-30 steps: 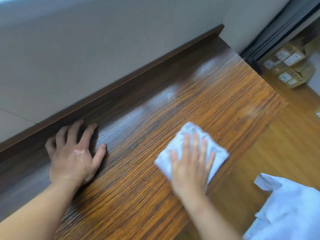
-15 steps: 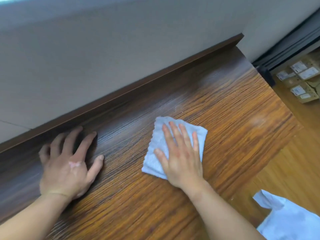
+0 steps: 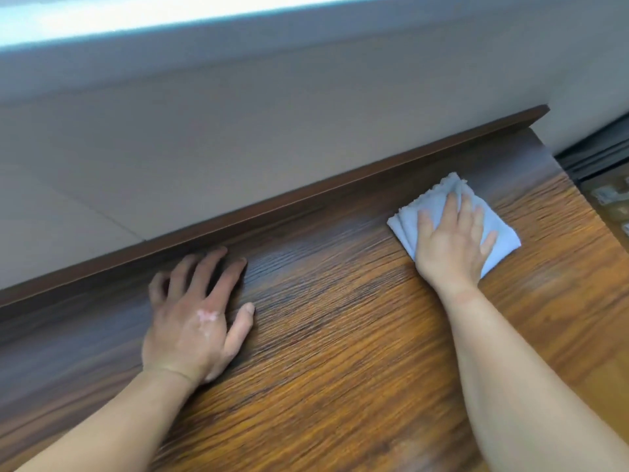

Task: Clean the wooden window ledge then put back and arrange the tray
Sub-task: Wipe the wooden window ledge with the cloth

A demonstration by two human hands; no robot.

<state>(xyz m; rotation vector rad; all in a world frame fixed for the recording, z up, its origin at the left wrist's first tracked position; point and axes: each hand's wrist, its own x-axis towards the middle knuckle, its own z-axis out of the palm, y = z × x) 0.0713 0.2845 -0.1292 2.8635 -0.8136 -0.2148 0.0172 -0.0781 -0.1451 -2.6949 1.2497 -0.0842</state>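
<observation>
The wooden window ledge (image 3: 340, 352) fills the lower part of the view, its grain running left to right. A folded pale blue cloth (image 3: 498, 229) lies on it near the far right end. My right hand (image 3: 452, 243) presses flat on the cloth with straight, spread fingers. My left hand (image 3: 197, 315) rests flat on the bare wood at the left, fingertips close to the dark raised back strip (image 3: 306, 195). No tray is in view.
A grey wall (image 3: 272, 131) rises behind the ledge, with a bright window band at the top. The ledge ends at the right, where a dark frame (image 3: 592, 161) and labelled boxes (image 3: 609, 195) show beyond the edge.
My right hand has slid the cloth away and to the right, toward the ledge's far corner. The left hand stays planted on the wood. The view has shifted, hiding the white bag.
</observation>
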